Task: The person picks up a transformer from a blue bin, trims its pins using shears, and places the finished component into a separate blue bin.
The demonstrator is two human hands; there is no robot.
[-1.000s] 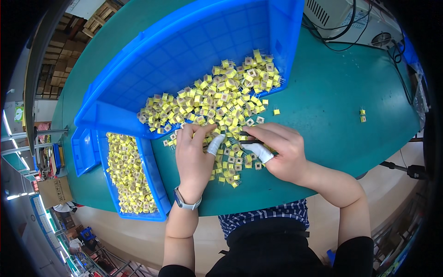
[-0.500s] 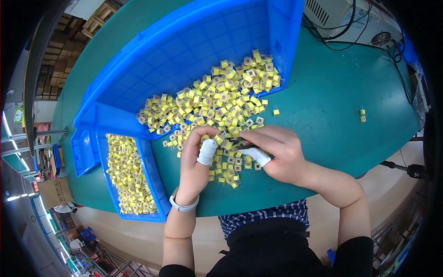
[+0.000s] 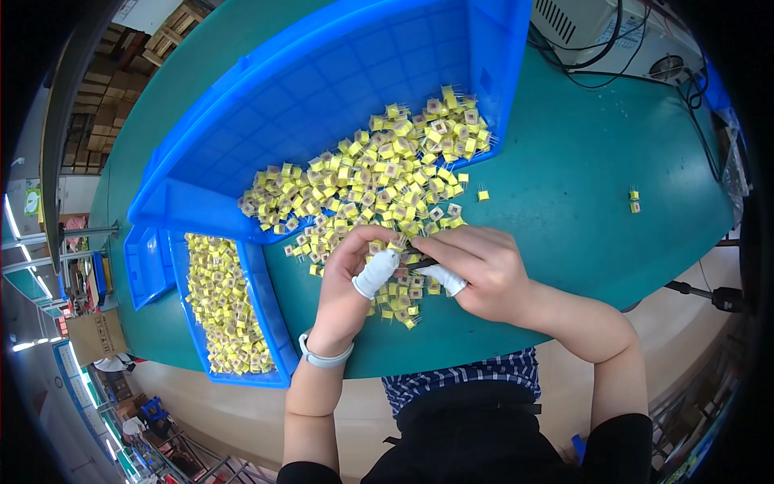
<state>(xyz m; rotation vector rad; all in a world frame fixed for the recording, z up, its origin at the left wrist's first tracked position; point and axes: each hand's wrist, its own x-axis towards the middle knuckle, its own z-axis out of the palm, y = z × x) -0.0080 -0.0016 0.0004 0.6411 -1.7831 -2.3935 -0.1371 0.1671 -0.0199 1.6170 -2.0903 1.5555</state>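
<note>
My left hand (image 3: 343, 278), its thumb in a white finger cot, pinches a small yellow-wrapped transformer (image 3: 399, 244) with thin metal pins. Close against it, my right hand (image 3: 493, 274) grips black tweezers (image 3: 419, 264), whose tips meet the pin side of the part. A white cot covers a digit of this hand too. Fingers partly hide the contact between tips and pins. Beneath and beyond both hands spreads a heap of similar transformers (image 3: 379, 173), spilling from a large blue bin (image 3: 347, 77) tipped toward me onto the green table (image 3: 556, 194).
To the left stands a smaller blue tray (image 3: 272, 323) filled with transformers. One loose transformer (image 3: 483, 195) lies beside the heap, and a pair (image 3: 634, 202) lies farther right. At the back right is a pale equipment box (image 3: 617, 40) with black cables (image 3: 701, 129).
My left hand has shifted slightly right and turned, bringing the transformer closer to my right hand. The tweezers remain in my right hand, which has barely moved.
</note>
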